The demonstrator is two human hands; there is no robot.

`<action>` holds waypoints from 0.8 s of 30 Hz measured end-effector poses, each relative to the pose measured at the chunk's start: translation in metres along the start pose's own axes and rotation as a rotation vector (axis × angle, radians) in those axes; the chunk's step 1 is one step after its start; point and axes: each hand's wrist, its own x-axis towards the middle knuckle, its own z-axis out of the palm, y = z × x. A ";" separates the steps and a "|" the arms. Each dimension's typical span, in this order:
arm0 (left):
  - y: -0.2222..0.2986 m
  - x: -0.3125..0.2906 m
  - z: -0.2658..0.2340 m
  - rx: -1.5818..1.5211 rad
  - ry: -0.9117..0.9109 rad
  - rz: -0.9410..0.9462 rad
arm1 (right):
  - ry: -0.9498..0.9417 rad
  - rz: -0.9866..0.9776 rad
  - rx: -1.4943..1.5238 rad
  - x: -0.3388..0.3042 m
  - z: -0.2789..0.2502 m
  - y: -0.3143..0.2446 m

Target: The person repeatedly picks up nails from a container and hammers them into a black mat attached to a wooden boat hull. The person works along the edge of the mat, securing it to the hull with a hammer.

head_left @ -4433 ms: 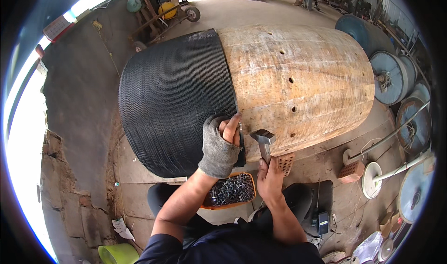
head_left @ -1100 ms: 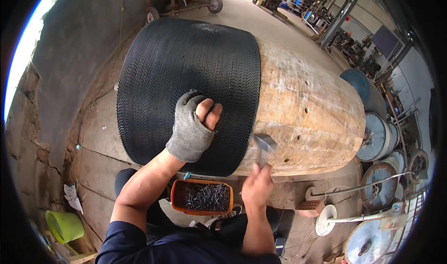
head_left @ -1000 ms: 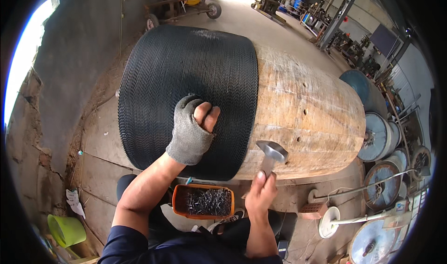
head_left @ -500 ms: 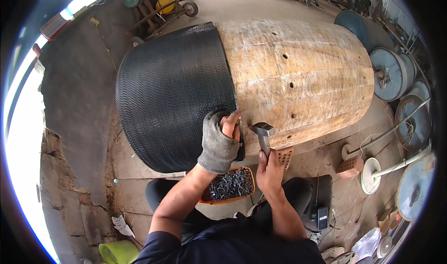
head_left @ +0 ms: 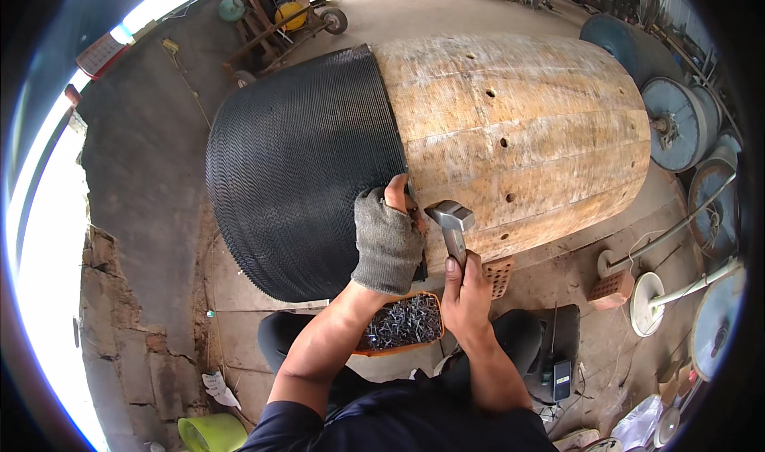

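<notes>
A large barrel-shaped wooden drum point(head_left: 550, 121) lies on its side before me. Black ridged covering point(head_left: 299, 165) wraps its left part. My left hand point(head_left: 388, 241), in a grey glove with bare fingertips, rests at the covering's right edge. Its fingers are curled together, thumb up; whatever they pinch is too small or hidden to make out. Just right of it, my right hand point(head_left: 468, 292) grips a hammer point(head_left: 452, 219) by its handle, the head near the left fingertips. Between my knees sits an orange tray point(head_left: 390, 351) full of small metal fasteners, probably nails.
A perforated brick point(head_left: 500, 277) lies by the drum's lower side, another brick point(head_left: 612, 289) farther right. Metal rollers point(head_left: 669, 125) line the right. A phone-like device point(head_left: 562, 379) lies by my right knee, a green bucket point(head_left: 211, 434) at lower left. A wheeled machine point(head_left: 299, 9) stands beyond.
My left hand has turned slightly, its thumb now pointing up along the covering's edge. The hammer stays close to it, with its head tilted a little differently. The whole view has shifted slightly.
</notes>
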 end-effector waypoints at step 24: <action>0.016 -0.035 -0.016 0.114 0.101 0.139 | -0.008 0.019 0.029 0.000 -0.011 0.000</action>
